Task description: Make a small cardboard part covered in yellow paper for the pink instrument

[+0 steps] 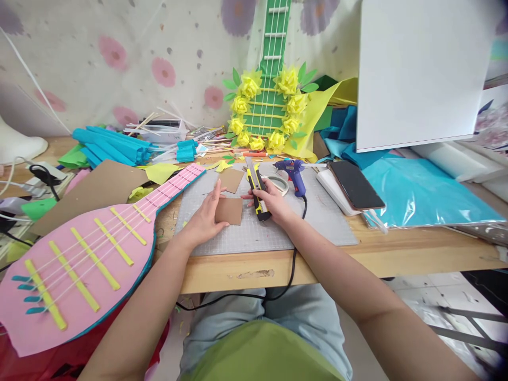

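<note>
My right hand [273,200] is wrapped round a yellow and black utility knife [257,188], its blade end pointing away from me. Fingers and thumb spread, my left hand [204,217] touches the left side of a small brown cardboard rectangle [230,211] lying on the grey cutting mat [273,238]. Just beyond that piece lies another cardboard piece [232,180]. To the right of the knife are a roll of white tape [281,183], partly hidden by my right hand, and a purple glue gun [292,173].
A pink paper instrument [103,254] lies at the left over brown cardboard [93,185]. A green one [266,108] with yellow flowers leans at the back. A phone [356,184] rests right of the mat. The glue gun's black cord [294,259] hangs over the table's front edge.
</note>
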Demonstrator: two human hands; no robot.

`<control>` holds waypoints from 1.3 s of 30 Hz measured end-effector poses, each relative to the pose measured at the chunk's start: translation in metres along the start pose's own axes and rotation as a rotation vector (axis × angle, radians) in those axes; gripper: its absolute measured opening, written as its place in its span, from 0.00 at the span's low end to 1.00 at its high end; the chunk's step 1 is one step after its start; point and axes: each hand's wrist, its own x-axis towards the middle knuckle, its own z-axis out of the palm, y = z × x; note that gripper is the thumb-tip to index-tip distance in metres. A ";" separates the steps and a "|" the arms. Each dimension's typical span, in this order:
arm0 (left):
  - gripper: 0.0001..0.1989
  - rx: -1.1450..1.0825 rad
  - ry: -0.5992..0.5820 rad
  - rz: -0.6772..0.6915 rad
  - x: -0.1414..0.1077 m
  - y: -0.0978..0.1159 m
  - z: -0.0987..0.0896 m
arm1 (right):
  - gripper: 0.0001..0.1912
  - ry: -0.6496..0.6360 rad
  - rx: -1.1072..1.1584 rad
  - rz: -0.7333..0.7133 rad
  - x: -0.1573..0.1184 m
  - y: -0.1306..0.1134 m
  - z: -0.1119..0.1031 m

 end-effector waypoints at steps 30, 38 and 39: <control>0.42 -0.055 -0.165 -0.206 0.001 -0.005 -0.004 | 0.18 0.164 -0.306 0.012 0.006 0.013 -0.005; 0.43 -0.038 -0.180 -0.244 0.002 0.000 -0.006 | 0.25 0.105 -0.518 -0.061 0.004 0.012 -0.005; 0.43 -0.037 -0.176 -0.241 0.001 0.000 -0.006 | 0.28 0.096 -0.584 -0.078 0.004 0.011 -0.004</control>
